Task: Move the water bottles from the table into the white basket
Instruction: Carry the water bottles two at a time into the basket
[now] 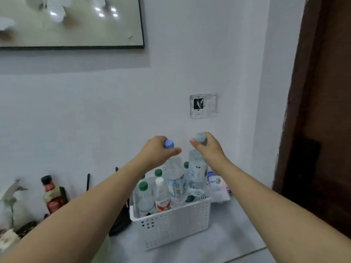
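Two bottles, left bottle (173,177) and right bottle (197,173), hang above the white basket (171,224); your left hand (158,151) and right hand (207,147) each pinch a neck, so both drop in upright beside those already stored.

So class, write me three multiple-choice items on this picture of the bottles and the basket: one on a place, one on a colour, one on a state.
1. Where does the white basket stand?
A. below the two hands
B. on a chair
C. inside a sink

2. What colour is the cap of the bottle in the left hand?
A. red
B. blue
C. black

3. How is the right hand?
A. flat on the table
B. open and idle
C. gripping a bottle by its top

Answers: 1 A, both held bottles hang over it. 2 B, the blue cap shows above the fingers. 3 C, its fingers curl round the pale cap.
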A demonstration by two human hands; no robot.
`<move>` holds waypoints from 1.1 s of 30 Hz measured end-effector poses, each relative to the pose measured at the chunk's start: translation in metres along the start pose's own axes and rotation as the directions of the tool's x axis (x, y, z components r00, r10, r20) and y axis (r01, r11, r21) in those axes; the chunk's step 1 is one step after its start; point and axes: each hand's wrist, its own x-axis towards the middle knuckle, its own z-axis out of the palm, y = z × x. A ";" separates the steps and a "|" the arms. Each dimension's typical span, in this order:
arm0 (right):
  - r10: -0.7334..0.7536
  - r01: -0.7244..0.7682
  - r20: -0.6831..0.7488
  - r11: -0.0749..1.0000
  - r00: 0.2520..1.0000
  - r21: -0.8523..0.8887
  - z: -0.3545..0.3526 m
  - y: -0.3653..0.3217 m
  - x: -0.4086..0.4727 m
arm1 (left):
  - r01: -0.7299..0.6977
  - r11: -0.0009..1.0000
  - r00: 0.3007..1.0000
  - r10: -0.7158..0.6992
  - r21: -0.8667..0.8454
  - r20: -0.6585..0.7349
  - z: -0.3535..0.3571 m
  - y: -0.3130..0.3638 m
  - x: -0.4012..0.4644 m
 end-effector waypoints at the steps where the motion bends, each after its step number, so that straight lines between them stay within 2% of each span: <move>1: 0.013 -0.013 0.019 1.000 1.000 -0.006 0.004 0.012 0.005 | 0.002 1.000 1.000 -0.002 0.017 0.024 0.007 -0.008 0.007; 5: 0.104 -0.104 0.091 0.995 0.990 -0.013 0.018 0.060 0.019 | -0.023 0.994 0.991 0.008 0.107 0.137 0.038 -0.040 0.030; 9: 0.137 -0.106 0.131 0.970 0.982 -0.221 0.021 0.109 0.030 | -0.003 0.993 0.978 -0.022 0.120 0.206 0.072 -0.073 0.047; 13: 0.209 -0.160 0.155 0.947 0.966 -0.280 0.017 0.149 0.034 | 0.013 0.989 0.966 -0.051 0.148 0.255 0.099 -0.099 0.057; 18: 0.205 -0.102 0.263 0.928 0.943 -0.358 0.018 0.176 0.034 | -0.093 0.931 0.919 -0.057 0.352 0.391 0.120 -0.117 0.061; 33: 0.138 -0.046 0.278 0.949 0.951 -0.313 0.023 0.187 0.031 | -0.097 0.913 0.923 -0.066 0.396 0.378 0.125 -0.131 0.069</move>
